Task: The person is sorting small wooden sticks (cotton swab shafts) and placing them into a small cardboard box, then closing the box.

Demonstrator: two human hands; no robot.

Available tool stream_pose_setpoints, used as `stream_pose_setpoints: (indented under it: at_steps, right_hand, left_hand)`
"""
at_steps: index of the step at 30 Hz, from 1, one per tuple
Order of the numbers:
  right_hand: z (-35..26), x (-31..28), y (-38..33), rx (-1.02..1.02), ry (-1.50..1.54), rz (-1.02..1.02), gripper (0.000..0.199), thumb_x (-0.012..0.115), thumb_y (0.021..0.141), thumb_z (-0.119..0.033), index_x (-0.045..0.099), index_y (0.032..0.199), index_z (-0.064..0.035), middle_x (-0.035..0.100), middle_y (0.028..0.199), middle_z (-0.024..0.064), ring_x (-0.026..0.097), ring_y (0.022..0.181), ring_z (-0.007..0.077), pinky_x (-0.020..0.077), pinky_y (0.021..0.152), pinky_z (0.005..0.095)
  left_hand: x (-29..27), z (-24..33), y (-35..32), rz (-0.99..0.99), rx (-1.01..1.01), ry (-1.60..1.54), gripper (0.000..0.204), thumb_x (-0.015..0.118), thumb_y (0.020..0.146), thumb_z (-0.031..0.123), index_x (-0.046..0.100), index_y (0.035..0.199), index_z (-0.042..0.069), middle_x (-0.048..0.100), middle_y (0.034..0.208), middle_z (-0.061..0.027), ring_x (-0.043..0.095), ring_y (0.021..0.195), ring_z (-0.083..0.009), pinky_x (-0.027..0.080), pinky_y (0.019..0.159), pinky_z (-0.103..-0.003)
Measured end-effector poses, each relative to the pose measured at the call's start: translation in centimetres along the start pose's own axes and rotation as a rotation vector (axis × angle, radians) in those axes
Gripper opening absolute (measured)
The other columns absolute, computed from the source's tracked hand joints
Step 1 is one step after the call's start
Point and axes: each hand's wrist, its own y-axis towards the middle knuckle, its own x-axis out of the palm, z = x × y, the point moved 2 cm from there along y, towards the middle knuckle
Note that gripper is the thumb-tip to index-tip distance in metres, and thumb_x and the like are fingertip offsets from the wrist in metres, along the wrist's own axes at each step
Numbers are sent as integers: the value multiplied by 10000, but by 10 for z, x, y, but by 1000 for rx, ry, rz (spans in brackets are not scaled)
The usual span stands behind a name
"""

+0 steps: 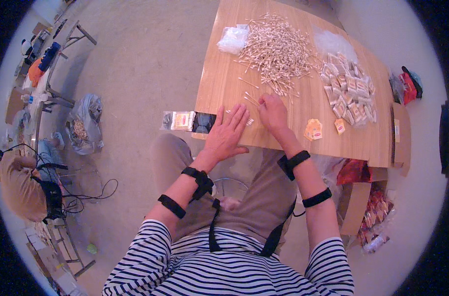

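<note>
Head view: left hand (228, 132) lies flat, fingers extended, over swabs (250, 121) near the edge of the desk (342, 144); right hand (273, 114) curls beside them, grip unclear; a sideways push could spill them.

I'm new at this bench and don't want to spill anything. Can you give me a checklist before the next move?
1. Left hand steady on the table: ok, laid flat, with swab tips showing beside its fingers.
2. Swab gripped in the right hand: cannot tell, its curled fingers hide that.
3. Loose swab pile within reach: ok, it lies just beyond the right hand.
4. Swab packet fully over the table: not ok, it juts past the left edge.
5. Orange cards nearby: ok, right of the right hand.
6. Filled packets away from both hands: ok, farther right.
</note>
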Motion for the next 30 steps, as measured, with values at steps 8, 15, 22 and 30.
stream_pose_setpoints:
  at_steps: [8,15,22,30]
  right_hand:
    - [-13,21,-16,-226,5,-58,152,569,855,-135,647,955,-52,627,1013,160,646,895,370,532,762,493]
    - [-30,7,28,-39,-66,216,157,578,846,-108,603,987,-43,621,937,161,631,901,378,514,743,505]
    - [-12,10,4,59,-131,-17,235,559,879,-162,595,1058,-13,638,1041,211,665,929,399,556,767,481]
    - [20,-21,-24,238,-59,273,336,673,825,-318,622,1034,-60,603,1039,160,624,921,357,507,780,474]
  left_hand:
    - [0,1,2,27,1,23,1173,782,623,585,261,1501,7,252,1582,-142,184,1485,-297,75,1204,-541]
    - [-1,1,4,5,-17,24,1184,790,616,575,250,1504,7,249,1584,-139,193,1482,-299,80,1203,-540]
    - [0,1,1,-9,-31,3,1171,811,610,549,266,1498,14,242,1586,-133,195,1481,-298,95,1201,-539]
    - [-4,3,3,17,-29,-21,1160,825,607,527,279,1491,13,239,1586,-129,194,1480,-297,98,1204,-538]
